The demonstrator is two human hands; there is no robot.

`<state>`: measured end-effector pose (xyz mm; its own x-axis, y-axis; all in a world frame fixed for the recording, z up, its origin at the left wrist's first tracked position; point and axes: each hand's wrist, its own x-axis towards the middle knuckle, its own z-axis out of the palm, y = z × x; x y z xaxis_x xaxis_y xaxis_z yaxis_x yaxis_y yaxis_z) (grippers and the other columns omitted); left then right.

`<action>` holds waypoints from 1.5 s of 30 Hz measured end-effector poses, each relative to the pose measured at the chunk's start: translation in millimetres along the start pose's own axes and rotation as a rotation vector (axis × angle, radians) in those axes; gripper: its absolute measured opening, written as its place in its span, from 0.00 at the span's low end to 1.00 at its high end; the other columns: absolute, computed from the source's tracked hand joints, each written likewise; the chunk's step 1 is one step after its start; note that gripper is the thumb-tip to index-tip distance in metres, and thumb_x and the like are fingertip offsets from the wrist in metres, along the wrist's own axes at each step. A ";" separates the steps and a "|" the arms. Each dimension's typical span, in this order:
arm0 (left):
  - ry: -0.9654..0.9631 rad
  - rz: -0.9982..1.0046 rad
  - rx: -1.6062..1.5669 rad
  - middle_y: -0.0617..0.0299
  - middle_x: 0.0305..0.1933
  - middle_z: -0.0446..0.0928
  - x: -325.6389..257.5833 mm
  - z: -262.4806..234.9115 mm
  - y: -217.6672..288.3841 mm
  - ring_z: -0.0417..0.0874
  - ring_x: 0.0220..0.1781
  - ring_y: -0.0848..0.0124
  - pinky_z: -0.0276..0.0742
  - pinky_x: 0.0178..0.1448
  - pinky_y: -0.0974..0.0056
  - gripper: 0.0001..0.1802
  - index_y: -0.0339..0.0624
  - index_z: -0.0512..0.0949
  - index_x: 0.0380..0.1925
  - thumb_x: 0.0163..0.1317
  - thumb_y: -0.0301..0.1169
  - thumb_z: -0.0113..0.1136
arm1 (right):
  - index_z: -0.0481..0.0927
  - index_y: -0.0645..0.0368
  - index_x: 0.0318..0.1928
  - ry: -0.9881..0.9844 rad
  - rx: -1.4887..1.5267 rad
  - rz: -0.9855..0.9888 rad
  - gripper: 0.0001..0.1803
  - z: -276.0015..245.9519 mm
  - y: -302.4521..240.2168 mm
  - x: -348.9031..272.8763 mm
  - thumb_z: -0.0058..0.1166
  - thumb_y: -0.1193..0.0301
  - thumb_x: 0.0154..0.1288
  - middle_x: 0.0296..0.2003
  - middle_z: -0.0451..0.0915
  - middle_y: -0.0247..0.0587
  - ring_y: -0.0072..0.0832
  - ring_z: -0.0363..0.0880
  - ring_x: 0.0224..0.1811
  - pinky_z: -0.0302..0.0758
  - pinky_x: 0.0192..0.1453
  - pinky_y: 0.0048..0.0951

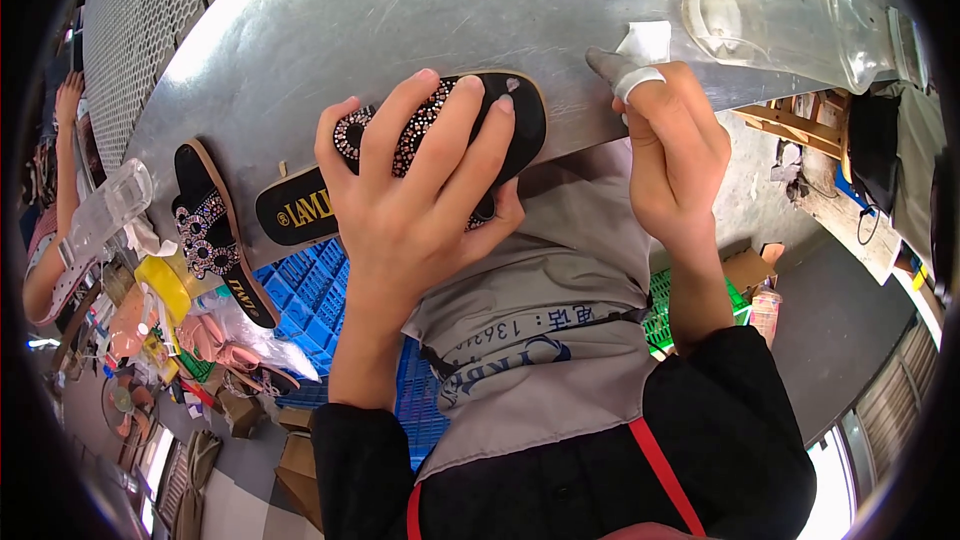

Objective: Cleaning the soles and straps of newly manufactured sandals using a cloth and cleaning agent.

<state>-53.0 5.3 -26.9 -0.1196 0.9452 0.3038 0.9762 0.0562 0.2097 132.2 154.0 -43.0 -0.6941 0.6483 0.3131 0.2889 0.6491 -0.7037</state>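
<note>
My left hand [420,170] lies over a black slide sandal [525,130] with a rhinestone strap. Its fingers spread across the strap, and the thumb grips the near edge. The sandal rests at the edge of the metal table. My right hand [680,140] is beside the sandal's toe end with its fingers curled. A grey covering with a white band wraps its forward-pointing index finger. Whatever the curled fingers hold is hidden. Just beyond that fingertip lies a small white cloth or tissue [648,40]. A matching sandal [212,230] sits at the table's left edge.
The metal table [430,10] curves around in front of me. A clear plastic jar [785,20] lies at the far right. Blue crates [310,290] and a green crate [665,310] stand below. At the left are a yellow tape roll [163,285] and a co-worker's arm [66,160].
</note>
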 end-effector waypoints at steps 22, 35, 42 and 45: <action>0.059 -0.025 0.042 0.70 0.63 0.80 -2.3 10.0 3.0 0.77 0.66 0.64 0.65 0.68 0.40 0.32 0.62 0.84 0.58 0.47 0.42 0.72 | 0.80 0.68 0.45 0.029 0.128 0.013 0.05 -0.4 1.2 0.2 0.51 0.84 0.76 0.33 0.76 0.41 0.28 0.72 0.32 0.69 0.35 0.25; 0.053 -0.025 0.057 0.69 0.64 0.80 -2.1 8.0 6.2 0.77 0.67 0.64 0.64 0.69 0.45 0.32 0.59 0.84 0.60 0.50 0.40 0.70 | 0.80 0.68 0.46 0.034 0.159 0.023 0.05 -0.5 1.1 -0.8 0.50 0.83 0.77 0.33 0.76 0.41 0.27 0.72 0.32 0.70 0.36 0.25; 0.019 -0.049 0.090 0.69 0.63 0.80 1.1 4.3 10.2 0.77 0.67 0.64 0.63 0.70 0.45 0.32 0.59 0.84 0.61 0.51 0.42 0.70 | 0.80 0.68 0.45 0.023 0.164 0.022 0.05 -3.2 -0.4 0.7 0.50 0.83 0.77 0.33 0.75 0.41 0.27 0.72 0.31 0.70 0.36 0.25; 0.002 -0.067 0.096 0.68 0.64 0.80 2.7 3.5 11.5 0.77 0.67 0.64 0.63 0.70 0.45 0.32 0.58 0.84 0.61 0.51 0.41 0.70 | 0.79 0.68 0.44 0.038 0.183 0.021 0.04 -2.0 0.9 0.5 0.50 0.83 0.77 0.32 0.75 0.41 0.27 0.72 0.31 0.70 0.36 0.25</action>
<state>-41.4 9.7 -26.9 -0.1854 0.9378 0.2935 0.9788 0.1498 0.1396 133.4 155.7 -42.1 -0.6631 0.6775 0.3184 0.1757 0.5543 -0.8136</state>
